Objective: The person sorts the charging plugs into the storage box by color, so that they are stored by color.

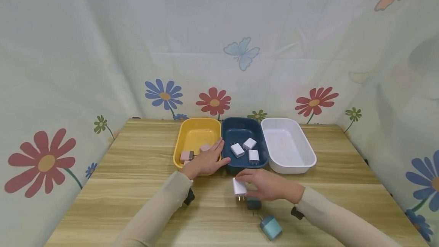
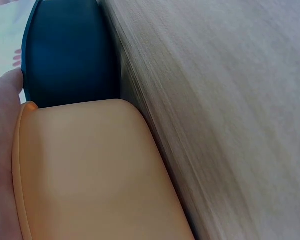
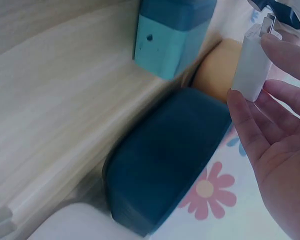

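Observation:
My right hand [image 1: 269,185] pinches a white charger plug [image 1: 239,187] between thumb and fingers, its prongs toward me, just in front of the navy bin [image 1: 240,125]. The right wrist view shows the same white charger plug [image 3: 251,65] at the fingertips. My left hand [image 1: 206,160] lies with fingers extended across the near right rim of the yellow bin [image 1: 199,129], thumb toward the navy bin. Several white charger plugs [image 1: 237,150] sit in the navy bin, and pink ones [image 1: 186,155] in the yellow bin, partly hidden by my left hand.
A white bin [image 1: 286,144] stands right of the navy one; all three are side by side on the wooden table [image 1: 147,155]. Near the right hand lie a two-tone teal charger plug [image 1: 271,227] and a dark green one [image 1: 254,203], partly covered. A flower-printed cloth [image 1: 188,60] hangs behind.

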The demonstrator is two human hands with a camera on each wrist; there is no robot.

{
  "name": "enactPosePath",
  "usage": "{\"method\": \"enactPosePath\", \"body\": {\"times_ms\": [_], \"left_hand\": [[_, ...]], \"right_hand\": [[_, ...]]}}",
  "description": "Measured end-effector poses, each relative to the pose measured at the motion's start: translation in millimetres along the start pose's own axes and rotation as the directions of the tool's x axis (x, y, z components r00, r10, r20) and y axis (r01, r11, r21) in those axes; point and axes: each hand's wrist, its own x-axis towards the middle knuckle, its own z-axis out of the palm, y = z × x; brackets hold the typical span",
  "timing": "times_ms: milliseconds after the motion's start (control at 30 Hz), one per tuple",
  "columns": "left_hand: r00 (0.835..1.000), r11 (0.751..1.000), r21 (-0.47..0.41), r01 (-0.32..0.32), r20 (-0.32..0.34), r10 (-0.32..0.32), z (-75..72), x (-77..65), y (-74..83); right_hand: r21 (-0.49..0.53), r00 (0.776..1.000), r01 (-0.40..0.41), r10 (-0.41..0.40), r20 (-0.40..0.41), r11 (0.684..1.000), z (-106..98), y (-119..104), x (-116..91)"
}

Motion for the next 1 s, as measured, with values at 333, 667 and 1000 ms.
{"method": "enactPosePath", "body": {"times_ms": [333,667,1000], "left_hand": [[1.0,1.0,0.007,0.003,-0.006,-0.003,0.5,0.3,0.1],[1.0,1.0,0.01,-0.013,-0.011,0.013,1.0,-0.4,-0.9],[1.0,1.0,0.01,-0.019,-0.009,0.019,0.6,-0.4,-2.2]], "right_hand": [[-0.017,0.996,-0.053,0.052,-0.071,0.998,-12,10,-12],[-0.025,0.978,-0.132,0.126,-0.168,0.991,-27,22,-11],[0.032,0.952,-0.223,0.225,-0.206,0.974,-31,44,-3]]}}
